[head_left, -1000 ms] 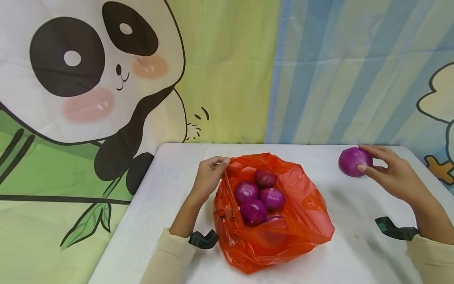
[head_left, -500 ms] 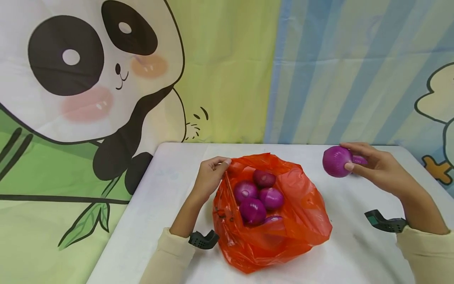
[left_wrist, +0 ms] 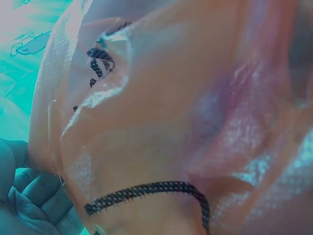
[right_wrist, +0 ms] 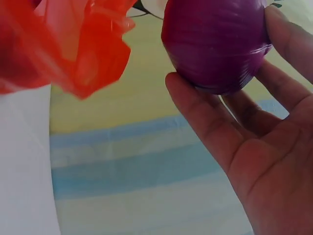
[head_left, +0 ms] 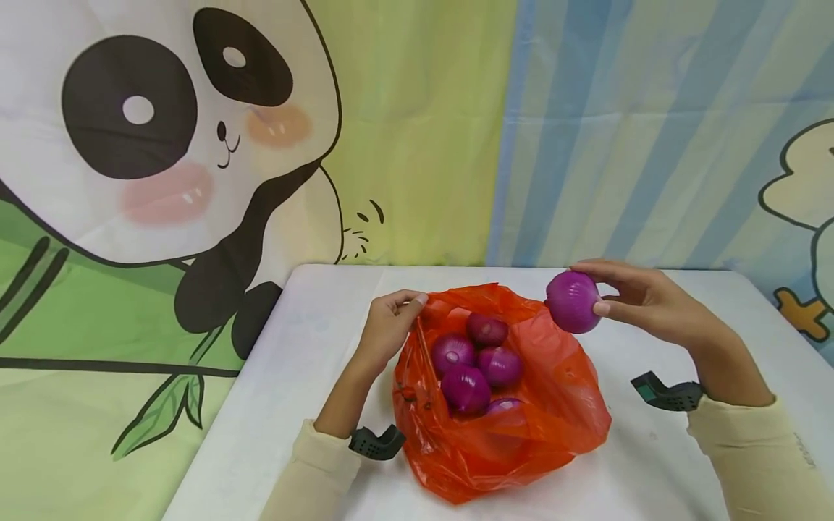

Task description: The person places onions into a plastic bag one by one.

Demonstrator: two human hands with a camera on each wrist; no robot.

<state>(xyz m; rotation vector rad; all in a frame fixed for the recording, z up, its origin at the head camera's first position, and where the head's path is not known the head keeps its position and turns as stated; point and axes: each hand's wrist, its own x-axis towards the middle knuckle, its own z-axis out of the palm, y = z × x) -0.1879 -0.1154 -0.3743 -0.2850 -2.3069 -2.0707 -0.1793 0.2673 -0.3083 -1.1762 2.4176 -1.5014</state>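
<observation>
A red plastic bag sits with its mouth open in the head view, several purple onions inside. My left hand pinches the bag's rim at its upper left. In the left wrist view the bag's side, marked with black print, fills most of the picture, and the left hand shows at lower left. Just beyond the bag's right rim, my right hand holds another purple onion between thumb and fingers. That onion appears close up in the right wrist view, apart from the bag.
The bag rests on a white table. Behind the table's far edge hangs a cloth backdrop with a printed panda and blue stripes. Black cameras are strapped to both wrists.
My right hand has lifted the onion off the table's right side and carried it left to the bag's rim. The left hand keeps its grip on the bag.
</observation>
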